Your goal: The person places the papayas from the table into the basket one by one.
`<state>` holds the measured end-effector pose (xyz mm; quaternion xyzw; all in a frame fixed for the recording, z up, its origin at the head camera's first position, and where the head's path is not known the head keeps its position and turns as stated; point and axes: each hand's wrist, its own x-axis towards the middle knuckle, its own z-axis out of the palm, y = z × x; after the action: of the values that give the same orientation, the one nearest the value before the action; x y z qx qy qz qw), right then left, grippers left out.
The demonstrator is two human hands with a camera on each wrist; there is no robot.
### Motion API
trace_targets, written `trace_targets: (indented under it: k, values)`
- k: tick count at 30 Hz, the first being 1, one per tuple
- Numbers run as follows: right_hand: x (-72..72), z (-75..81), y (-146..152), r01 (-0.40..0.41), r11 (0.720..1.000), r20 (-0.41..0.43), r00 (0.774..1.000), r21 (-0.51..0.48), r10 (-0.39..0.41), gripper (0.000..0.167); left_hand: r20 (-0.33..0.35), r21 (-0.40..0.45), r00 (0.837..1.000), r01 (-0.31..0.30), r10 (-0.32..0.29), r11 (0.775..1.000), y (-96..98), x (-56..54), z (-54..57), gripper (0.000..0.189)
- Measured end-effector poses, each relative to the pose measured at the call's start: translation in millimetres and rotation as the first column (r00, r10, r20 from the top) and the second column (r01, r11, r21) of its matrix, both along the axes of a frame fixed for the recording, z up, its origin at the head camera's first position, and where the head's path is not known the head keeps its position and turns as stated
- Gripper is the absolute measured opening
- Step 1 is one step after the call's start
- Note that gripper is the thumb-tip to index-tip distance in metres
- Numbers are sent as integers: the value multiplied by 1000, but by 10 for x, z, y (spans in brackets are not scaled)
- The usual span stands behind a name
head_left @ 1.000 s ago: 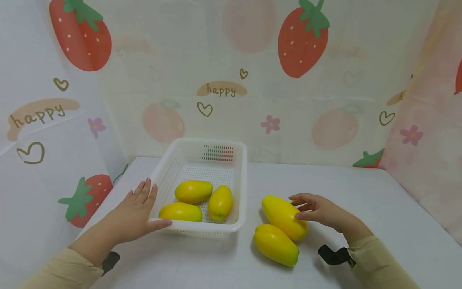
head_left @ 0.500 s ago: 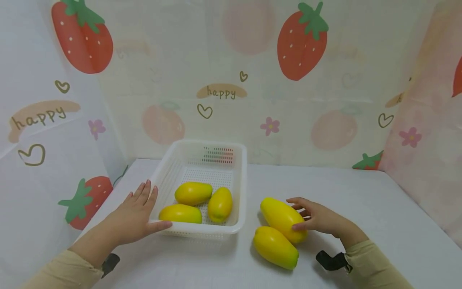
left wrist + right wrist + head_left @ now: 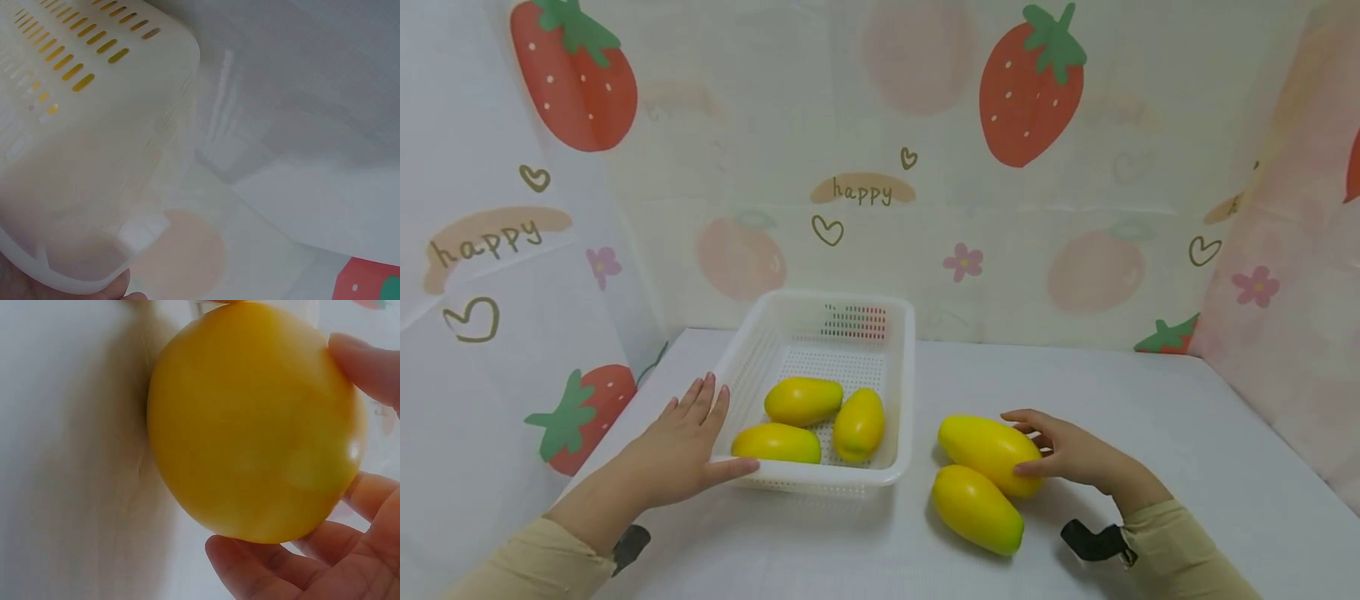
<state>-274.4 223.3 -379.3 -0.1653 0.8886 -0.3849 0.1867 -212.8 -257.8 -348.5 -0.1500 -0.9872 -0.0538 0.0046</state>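
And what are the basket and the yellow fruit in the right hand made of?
The basket: probably plastic, white, satiny, its slotted wall slightly see-through.
The yellow fruit: smooth, softly shiny, maybe plastic or foam, though real skin could look similar.

Lettering, head view: one "happy", lower case, handwritten style, dark on a tan central patch point(image 3: 862, 197), printed on the rear backdrop point(image 3: 820, 100). One further "happy", same style, slanting upward to the right, on a tan left-hand patch point(image 3: 456, 254) of the left backdrop point(image 3: 445, 392). One partial word, on a right-edge patch point(image 3: 1219, 212) of the rear backdrop: initial "h" legible, remainder cut off at the corner.
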Motion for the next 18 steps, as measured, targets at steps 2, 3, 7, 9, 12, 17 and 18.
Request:
trace_targets:
  k: [2, 3, 7, 9, 12, 17, 18]
  values:
    - [-2, -5, 10, 2, 1000, -4, 1000, -2, -2, 72, 1, 1, 1000, -2, 2, 1000, -2, 4, 4, 115]
    - [-3, -6, 15, 2, 1000, -7, 1000, -3, -2, 71, 2, 2, 1000, -3, 3, 1000, 0, 5, 4, 115]
    - [-12, -27, 39, 6, 1000, -19, 1000, 7, -6, 72, 5, 6, 1000, -6, 6, 1000, 1, 3, -3, 115]
    - [-14, -41, 45, 10, 1000, -17, 1000, 10, -9, 72, 5, 5, 1000, -7, 7, 1000, 1, -1, -9, 115]
    - [-21, -68, 51, 15, 1000, -12, 1000, 9, -15, 72, 4, 3, 1000, -9, 9, 1000, 0, -6, -14, 115]
    - [-38, -120, 56, 17, 1000, -10, 1000, -8, -17, 72, 1, -1, 1000, -9, 9, 1000, 2, -8, -16, 115]
    - [-41, -129, 58, 16, 1000, -9, 1000, -12, -16, 72, 1, -1, 1000, -10, 10, 1000, 3, -7, -15, 115]
